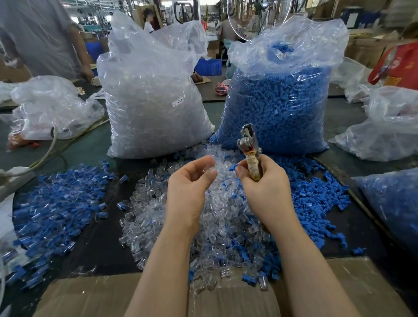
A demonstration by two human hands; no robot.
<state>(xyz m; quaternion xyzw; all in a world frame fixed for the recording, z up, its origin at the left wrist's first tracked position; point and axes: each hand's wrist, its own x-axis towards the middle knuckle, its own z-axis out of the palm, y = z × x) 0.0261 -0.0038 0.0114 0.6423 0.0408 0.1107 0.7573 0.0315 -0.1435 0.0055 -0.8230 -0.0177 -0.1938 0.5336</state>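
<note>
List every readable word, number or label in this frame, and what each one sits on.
"SJ 017": white sticker on the bag of clear parts.
Printing on the red bag at the right edge: too blurred to read.
On the pliers held in the right hand: no legible marking.

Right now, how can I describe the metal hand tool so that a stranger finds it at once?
Find the tall clear plastic bag full of blue plastic pieces. Just before it, the right hand grips an upright grey metal plier-like tool. Among the plastic around, it alone is metal, with a yellowish wrapped handle.
</note>
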